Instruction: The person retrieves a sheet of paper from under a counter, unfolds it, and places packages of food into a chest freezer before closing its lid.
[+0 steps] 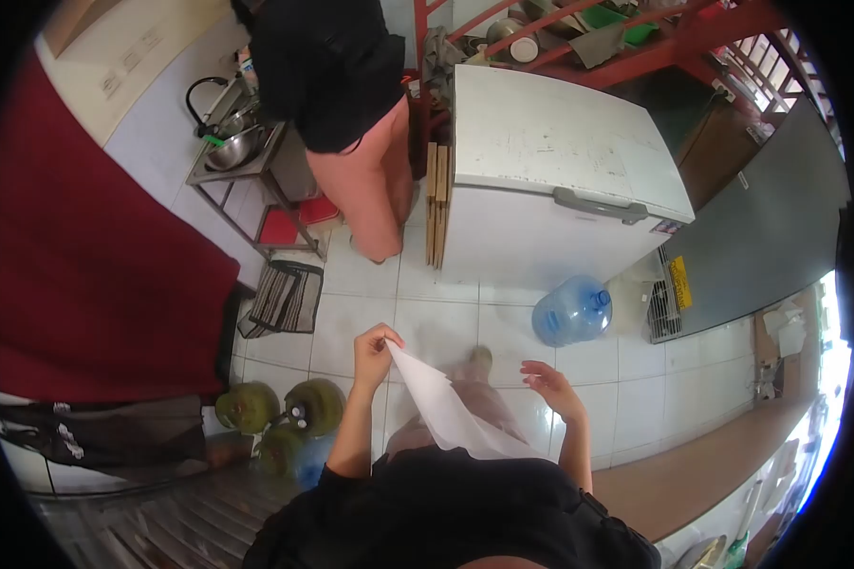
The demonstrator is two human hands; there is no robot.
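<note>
My left hand (375,357) pinches the upper corner of a thin white sheet (441,403) that looks like paper. From there the sheet slants down to the right across my legs, its lower edge lying against my black shirt (446,512). On the other side, my right hand (553,389) is raised with its fingers apart and slightly curled, holding nothing. It is clear of the sheet, below the blue water jug (572,311) in this view.
A white chest freezer (560,142) stands ahead, with wooden boards (436,204) against its side. A person (337,76) stands by a sink counter holding metal bowls (232,150). Gas cylinders (313,408) and a striped bag (282,299) are on the left; a brown counter (702,474) runs along the right.
</note>
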